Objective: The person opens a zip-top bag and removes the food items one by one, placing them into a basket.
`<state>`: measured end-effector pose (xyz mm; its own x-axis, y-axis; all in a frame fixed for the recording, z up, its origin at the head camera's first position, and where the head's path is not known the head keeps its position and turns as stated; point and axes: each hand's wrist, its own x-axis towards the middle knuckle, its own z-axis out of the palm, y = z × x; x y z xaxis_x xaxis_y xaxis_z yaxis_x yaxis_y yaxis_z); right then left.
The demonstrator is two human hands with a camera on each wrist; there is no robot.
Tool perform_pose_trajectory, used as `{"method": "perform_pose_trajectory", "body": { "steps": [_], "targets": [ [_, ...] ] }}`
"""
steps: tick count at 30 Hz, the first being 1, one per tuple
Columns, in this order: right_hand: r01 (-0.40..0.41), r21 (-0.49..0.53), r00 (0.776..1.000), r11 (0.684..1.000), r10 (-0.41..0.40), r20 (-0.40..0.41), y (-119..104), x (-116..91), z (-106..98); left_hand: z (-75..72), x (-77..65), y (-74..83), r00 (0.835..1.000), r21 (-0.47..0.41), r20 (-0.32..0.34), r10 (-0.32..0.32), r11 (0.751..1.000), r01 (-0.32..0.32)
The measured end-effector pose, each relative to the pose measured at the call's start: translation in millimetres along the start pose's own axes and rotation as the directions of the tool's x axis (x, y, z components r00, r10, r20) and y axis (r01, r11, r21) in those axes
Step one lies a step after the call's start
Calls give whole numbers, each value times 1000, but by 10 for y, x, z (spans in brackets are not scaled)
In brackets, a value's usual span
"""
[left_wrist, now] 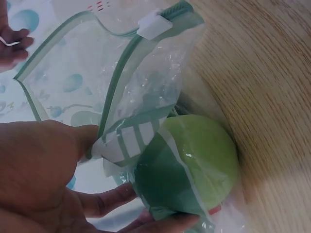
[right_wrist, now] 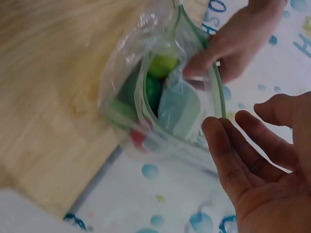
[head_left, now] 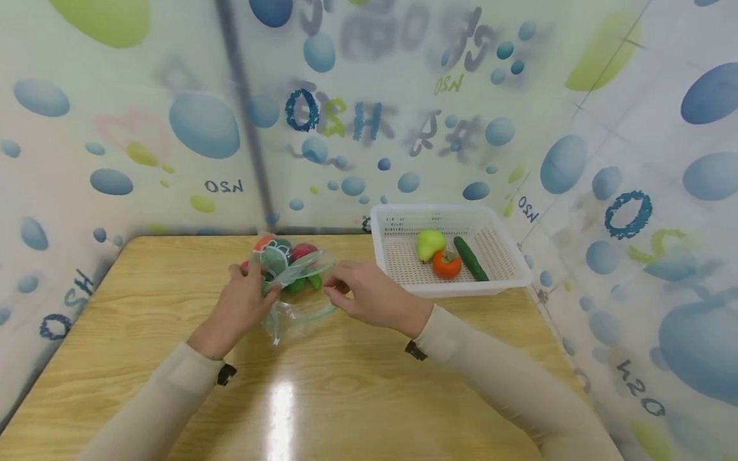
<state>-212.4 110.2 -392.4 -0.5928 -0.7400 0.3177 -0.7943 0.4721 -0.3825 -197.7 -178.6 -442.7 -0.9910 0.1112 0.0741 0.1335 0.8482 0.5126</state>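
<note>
Sleeves (head_left: pixel 490 381) cross the surface (head_left: pixel 346 410); left hand (head_left: pixel 245 301) pinches bag (left_wrist: pixel 163 174) near far edge, right hand (head_left: pixel 369 294) relaxed; slipping pinch may spill produce (head_left: pixel 302 251).

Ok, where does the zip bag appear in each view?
Head: zip bag left of centre, between left hand and right hand.
Left wrist: it spans the middle, top to bottom.
Right wrist: upper centre, left of the right hand.
Shared landmark: the left hand, holding the bag.
</note>
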Motion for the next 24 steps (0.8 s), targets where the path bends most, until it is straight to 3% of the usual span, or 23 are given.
{"method": "perform_pose_trajectory", "body": {
  "steps": [8,12,18,24],
  "targets": [
    [-25,-49,992,998,31,125,55,186,449,51,3,-17,995,11,-81,63,998,-62],
    [-19,-92,989,996,33,146,116,273,647,60,-23,-20,990,19,-112,84,996,-83],
    [-37,-179,989,983,61,132,134,406,788,19,-1,0,988,9,-122,91,996,-91],
    [-118,-157,974,981,145,173,106,480,885,24,-25,13,984,29,-126,123,992,-120]
  ]
}}
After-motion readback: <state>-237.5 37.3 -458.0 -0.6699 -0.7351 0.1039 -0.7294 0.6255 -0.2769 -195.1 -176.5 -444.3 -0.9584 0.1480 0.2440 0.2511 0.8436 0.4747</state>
